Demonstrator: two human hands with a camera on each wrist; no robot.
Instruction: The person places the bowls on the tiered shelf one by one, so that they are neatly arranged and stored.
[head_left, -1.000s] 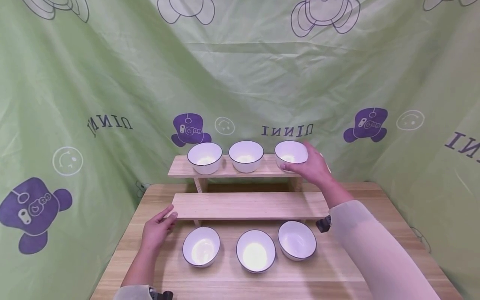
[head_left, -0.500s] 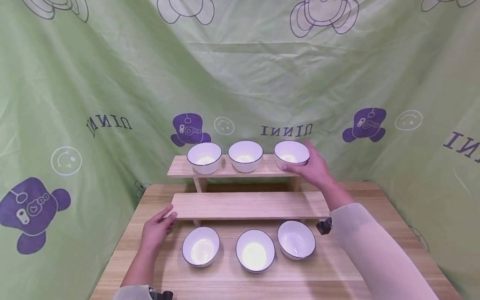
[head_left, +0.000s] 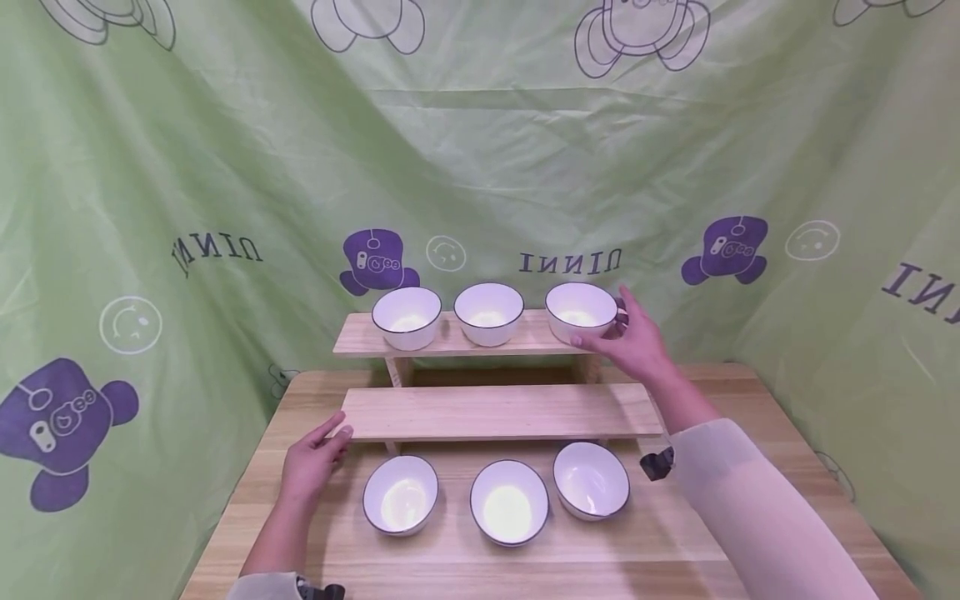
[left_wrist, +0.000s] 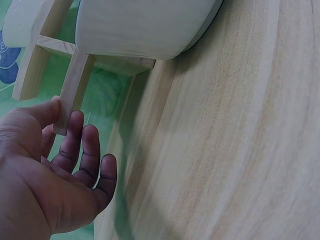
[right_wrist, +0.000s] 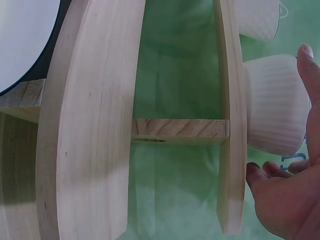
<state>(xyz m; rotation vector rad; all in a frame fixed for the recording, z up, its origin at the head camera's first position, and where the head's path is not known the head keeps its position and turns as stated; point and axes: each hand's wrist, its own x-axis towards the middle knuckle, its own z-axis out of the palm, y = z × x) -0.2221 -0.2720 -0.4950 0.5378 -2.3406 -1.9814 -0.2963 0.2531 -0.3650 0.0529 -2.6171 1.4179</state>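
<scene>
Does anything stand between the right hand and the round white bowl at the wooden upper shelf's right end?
Nothing visible does. The right hand is at the right side of the round white dark-rimmed bowl on the pale wooden upper shelf; no object lies between.

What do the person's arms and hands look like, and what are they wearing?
The left hand and right hand wear no gloves. The left sleeve and right sleeve are long, pale and plain. A small black gadget sits by the left wrist, and another black gadget by the right one.
</scene>
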